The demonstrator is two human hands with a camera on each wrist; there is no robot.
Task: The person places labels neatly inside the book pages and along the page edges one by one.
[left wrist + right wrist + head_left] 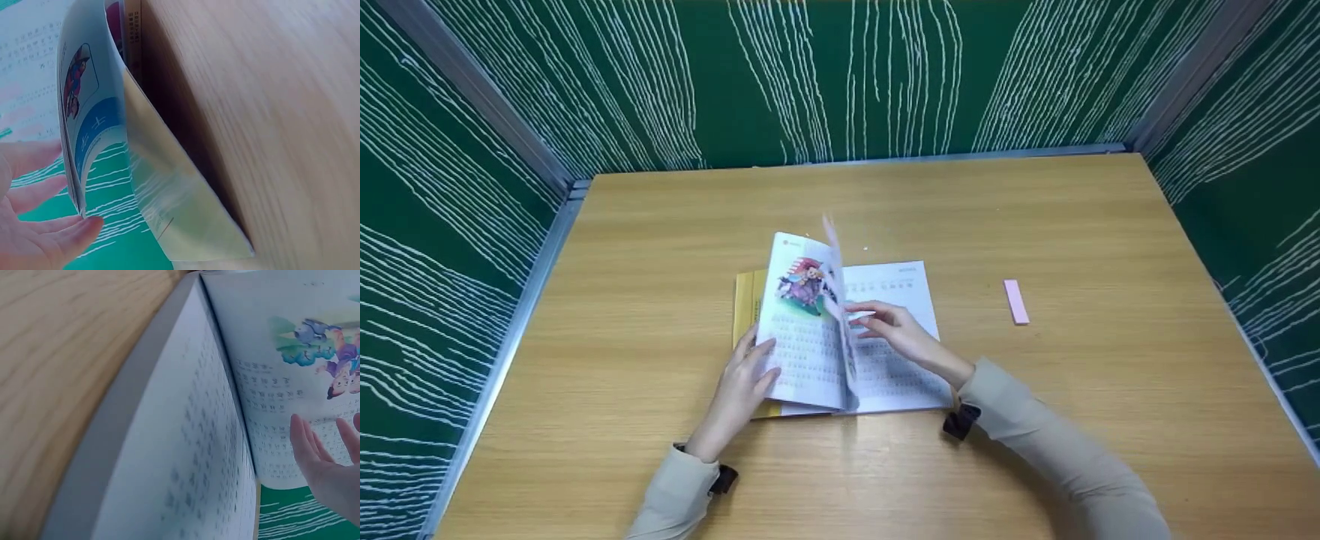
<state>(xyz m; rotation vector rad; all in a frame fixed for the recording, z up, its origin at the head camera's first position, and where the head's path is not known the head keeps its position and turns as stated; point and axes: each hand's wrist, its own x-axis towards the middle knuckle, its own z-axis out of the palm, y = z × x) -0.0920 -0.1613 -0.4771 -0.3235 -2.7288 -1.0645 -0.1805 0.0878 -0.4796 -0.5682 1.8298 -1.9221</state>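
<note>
An open book with printed text and coloured pictures lies on the table. My left hand grips the raised left-hand pages by their outer edge. In the left wrist view, the fingers of the left hand lie on both sides of the page edges, and the cover bends away from the pages. Over the right-hand side hovers my right hand, its fingers extended close to a page standing nearly upright by the spine. The right wrist view shows the right hand with its fingers spread and nothing between them.
A narrow pink strip lies on the wooden table, to the right of the book. Green panels with white lines stand along the back and both sides, joined by grey metal posts. Small white specks lie behind the book.
</note>
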